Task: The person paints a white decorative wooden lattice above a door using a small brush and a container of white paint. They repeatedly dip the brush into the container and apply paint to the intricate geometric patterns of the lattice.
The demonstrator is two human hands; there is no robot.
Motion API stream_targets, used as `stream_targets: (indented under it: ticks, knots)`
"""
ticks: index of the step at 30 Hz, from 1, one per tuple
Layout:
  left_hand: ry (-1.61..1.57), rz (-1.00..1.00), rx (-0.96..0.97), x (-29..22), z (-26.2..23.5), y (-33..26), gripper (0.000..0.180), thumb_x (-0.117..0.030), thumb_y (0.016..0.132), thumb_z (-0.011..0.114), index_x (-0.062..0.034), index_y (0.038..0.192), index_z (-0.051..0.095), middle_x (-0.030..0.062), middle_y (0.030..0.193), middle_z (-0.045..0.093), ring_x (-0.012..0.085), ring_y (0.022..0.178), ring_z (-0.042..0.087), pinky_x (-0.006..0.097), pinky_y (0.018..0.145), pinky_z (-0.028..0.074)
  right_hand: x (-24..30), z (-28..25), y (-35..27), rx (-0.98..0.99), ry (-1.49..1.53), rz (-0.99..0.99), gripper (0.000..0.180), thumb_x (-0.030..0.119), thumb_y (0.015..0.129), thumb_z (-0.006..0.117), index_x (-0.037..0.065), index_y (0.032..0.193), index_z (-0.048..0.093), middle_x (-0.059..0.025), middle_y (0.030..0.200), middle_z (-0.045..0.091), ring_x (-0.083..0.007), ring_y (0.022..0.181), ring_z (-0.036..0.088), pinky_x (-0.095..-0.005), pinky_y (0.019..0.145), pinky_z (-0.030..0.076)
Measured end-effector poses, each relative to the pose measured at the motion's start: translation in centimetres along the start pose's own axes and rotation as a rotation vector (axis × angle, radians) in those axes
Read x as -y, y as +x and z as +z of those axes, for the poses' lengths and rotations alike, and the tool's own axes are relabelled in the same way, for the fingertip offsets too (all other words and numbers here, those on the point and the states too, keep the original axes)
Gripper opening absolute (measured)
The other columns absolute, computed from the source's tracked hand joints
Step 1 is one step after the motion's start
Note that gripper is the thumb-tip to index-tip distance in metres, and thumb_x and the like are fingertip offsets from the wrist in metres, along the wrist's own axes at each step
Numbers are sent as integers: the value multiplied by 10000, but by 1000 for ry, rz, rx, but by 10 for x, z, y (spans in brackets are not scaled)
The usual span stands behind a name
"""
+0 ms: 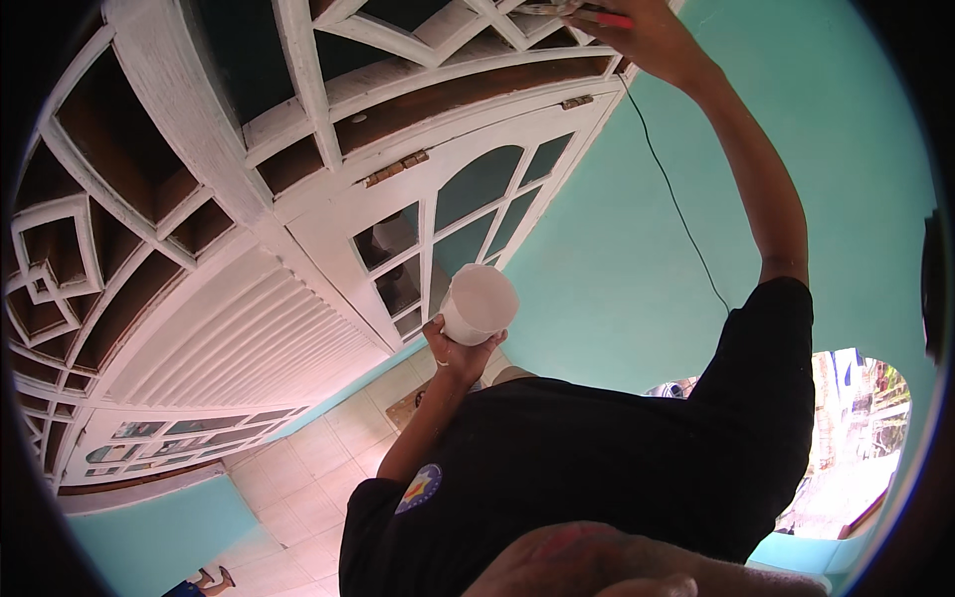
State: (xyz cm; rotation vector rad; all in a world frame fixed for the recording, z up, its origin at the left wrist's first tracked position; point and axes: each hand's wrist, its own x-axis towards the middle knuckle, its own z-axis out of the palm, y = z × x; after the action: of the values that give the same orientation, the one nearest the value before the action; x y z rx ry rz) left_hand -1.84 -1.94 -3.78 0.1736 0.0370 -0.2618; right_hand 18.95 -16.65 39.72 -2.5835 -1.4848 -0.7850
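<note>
My left hand (462,356) is wrapped round the lower part of a white tub (479,320) with pale, whitish contents, held up in front of a white wooden door. My right arm is raised high along the wall. At the top edge of the picture, my right hand (652,38) is closed on a paintbrush (609,19) with some red on its handle. The brush's far end lies against or close to the white lattice frame (477,22) above the door; I cannot tell whether it touches. Part of this hand is cut off by the picture's edge.
White-painted wooden doors (328,224) with glass panes and rusty hinges (396,167) fill the left side. A dark cable (668,179) hangs down the turquoise wall (607,249). Light tiles (318,448) cover the floor, with a brown mat (406,408) by the door. Another person's feet (217,579) show at lower left.
</note>
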Motion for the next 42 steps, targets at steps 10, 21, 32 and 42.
stream_targets:
  ticks: [10,21,32,42]
  knots:
    - [36,41,-117,-3,34,-7,455,-389,857,373,-105,1171,539,112,1020,578,261,764,532,419,733,409,2,8,-2,-100,201,-43,182,78,848,728,-35,856,586,-169,786,647,-244,686,634,-361,625,479]
    - [127,56,67,3,41,0,415,-241,890,452,-75,1270,447,98,1014,550,227,838,519,427,787,411,-19,60,-21,-472,974,225,98,3,855,694,-8,836,599,-44,752,662,-91,724,629,-245,656,517]
    - [131,-15,-164,6,52,8,720,-601,757,384,-84,1229,555,152,1040,582,257,774,543,393,756,382,-46,39,-23,-251,864,18,146,24,824,690,-16,762,564,-64,672,629,-75,674,599,-258,582,475]
    - [164,19,-139,-1,54,7,717,-628,751,424,-120,1238,563,176,1051,590,278,801,570,423,757,393,-52,63,-32,-366,766,-32,137,89,801,758,12,881,677,-89,838,723,-162,792,682,-291,772,534]
